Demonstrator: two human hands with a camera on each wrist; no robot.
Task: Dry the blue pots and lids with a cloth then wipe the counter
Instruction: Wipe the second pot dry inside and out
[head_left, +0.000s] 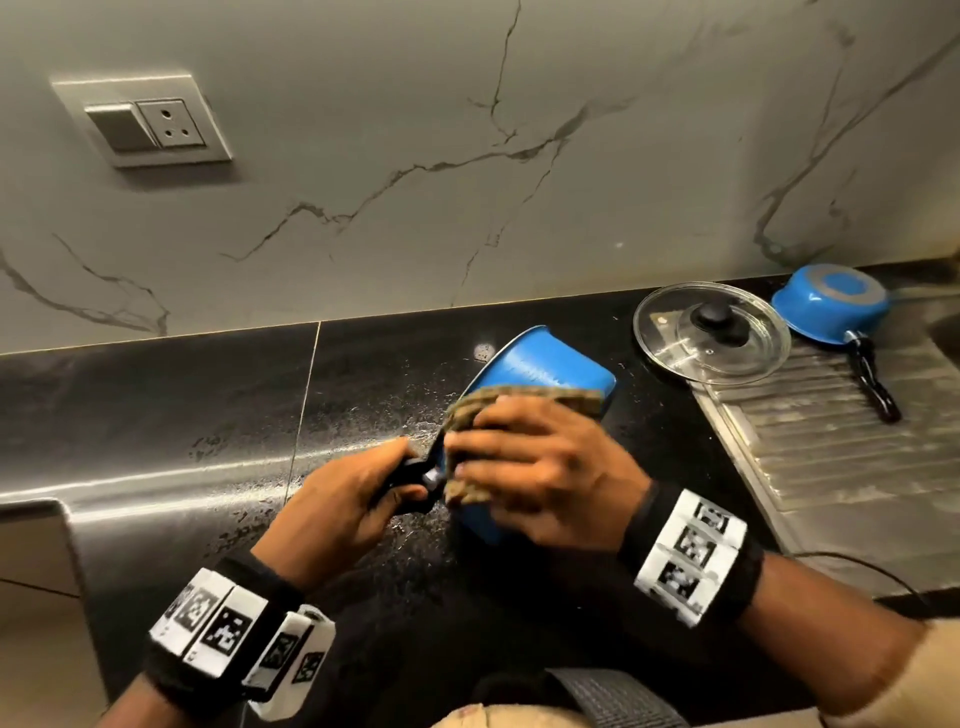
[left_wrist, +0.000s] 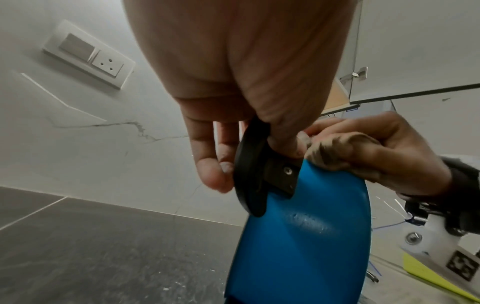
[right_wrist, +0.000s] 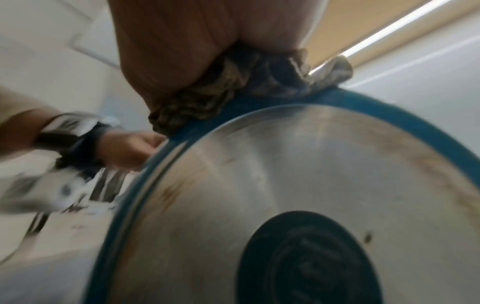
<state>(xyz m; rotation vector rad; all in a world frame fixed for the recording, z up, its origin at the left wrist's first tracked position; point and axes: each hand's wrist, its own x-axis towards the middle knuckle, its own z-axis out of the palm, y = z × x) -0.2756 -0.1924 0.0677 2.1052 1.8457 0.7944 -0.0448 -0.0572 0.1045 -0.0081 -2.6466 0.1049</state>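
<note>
A large blue pot (head_left: 540, 364) is tilted on its side above the black counter (head_left: 156, 405). My left hand (head_left: 353, 499) grips its black side handle (left_wrist: 253, 170). My right hand (head_left: 545, 467) presses a bunched brownish checked cloth (head_left: 472, 410) against the pot's outer wall near that handle. The left wrist view shows the blue wall (left_wrist: 306, 236) with the cloth (left_wrist: 337, 150) at its top edge. In the right wrist view, the pot's steel base (right_wrist: 298, 185) fills the picture, with the cloth (right_wrist: 221, 92) under my palm. A small blue saucepan (head_left: 831, 306) lies upside down at the back right. A glass lid (head_left: 711, 332) lies beside it.
Water drops cover the counter around the pot. A ribbed steel draining board (head_left: 841, 447) runs along the right, with the sink's edge at the far right. A marble-look wall with a switch and socket plate (head_left: 143, 122) stands behind. A cable trails at the lower right.
</note>
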